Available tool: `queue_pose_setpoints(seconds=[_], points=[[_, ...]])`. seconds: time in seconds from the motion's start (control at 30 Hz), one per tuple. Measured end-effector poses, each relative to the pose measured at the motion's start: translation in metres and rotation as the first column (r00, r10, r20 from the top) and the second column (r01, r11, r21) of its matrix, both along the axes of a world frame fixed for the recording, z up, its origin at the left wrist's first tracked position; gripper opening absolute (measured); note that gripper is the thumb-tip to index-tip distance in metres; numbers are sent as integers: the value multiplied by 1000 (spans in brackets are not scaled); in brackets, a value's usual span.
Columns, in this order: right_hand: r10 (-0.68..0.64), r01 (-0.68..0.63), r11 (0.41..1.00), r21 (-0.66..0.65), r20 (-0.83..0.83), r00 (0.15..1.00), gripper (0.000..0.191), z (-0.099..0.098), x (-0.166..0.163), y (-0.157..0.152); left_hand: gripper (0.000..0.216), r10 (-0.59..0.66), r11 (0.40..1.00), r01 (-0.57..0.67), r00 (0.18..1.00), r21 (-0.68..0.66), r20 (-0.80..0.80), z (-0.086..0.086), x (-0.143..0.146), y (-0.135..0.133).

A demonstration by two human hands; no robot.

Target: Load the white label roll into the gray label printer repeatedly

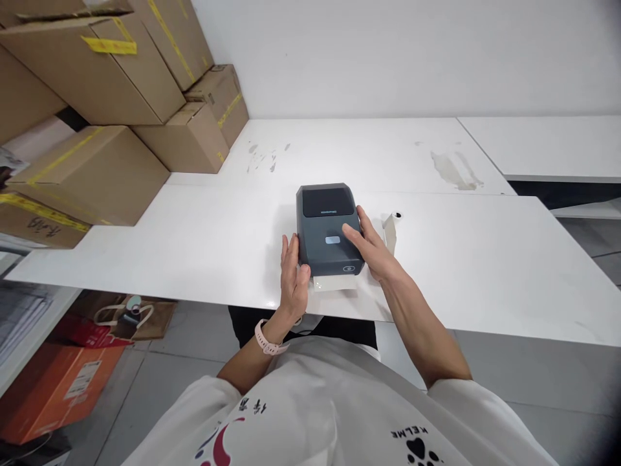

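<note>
A dark grey label printer [330, 252] sits on the white table, its lid down. From its front slot a strip of white label paper [334, 283] sticks out. My left hand [294, 278] lies along the printer's left side, fingers up against the casing and thumb at the front left corner. My right hand [371, 249] grips the right side, with the thumb on top near the light-coloured button and the fingers on the side wall. Just right of that hand, a small white paper roll [392, 226] with a loose end rests on the table.
Taped cardboard boxes [121, 168] are stacked at the table's left end. A white wall [388, 58] closes off the back. The table's front edge runs close to my body. An orange box [63, 388] and a paper bag [155, 317] are below on the left.
</note>
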State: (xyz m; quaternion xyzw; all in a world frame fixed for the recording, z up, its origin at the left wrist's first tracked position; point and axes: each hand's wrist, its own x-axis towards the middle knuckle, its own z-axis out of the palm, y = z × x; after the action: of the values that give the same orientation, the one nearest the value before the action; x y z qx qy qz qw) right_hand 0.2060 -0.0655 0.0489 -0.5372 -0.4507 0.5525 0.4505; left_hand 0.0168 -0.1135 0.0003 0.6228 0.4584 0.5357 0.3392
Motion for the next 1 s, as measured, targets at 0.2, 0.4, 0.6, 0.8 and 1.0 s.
queue_pose_setpoints(seconds=[0.2, 0.4, 0.6, 0.8, 1.0], points=[[-19, 11, 999, 48, 172, 985, 96, -5, 5, 4, 63, -69, 991, 63, 997, 122, 42, 36, 18, 3], [-38, 31, 997, 66, 105, 994, 88, -13, 4, -2, 67, 102, 986, -72, 975, -151, 197, 1, 12, 10], [-104, 100, 991, 93, 40, 994, 86, -20, -4, -2, 71, 89, 986, -56, 974, -158, 207, -25, 14, 7], [-141, 135, 985, 111, 52, 989, 87, -21, -12, -4, 73, 110, 984, -73, 964, -160, 241, -24, 16, 12], [-161, 147, 981, 126, 113, 980, 88, -22, -15, -8, 73, 92, 985, -55, 970, -166, 224, -20, 14, 14]])
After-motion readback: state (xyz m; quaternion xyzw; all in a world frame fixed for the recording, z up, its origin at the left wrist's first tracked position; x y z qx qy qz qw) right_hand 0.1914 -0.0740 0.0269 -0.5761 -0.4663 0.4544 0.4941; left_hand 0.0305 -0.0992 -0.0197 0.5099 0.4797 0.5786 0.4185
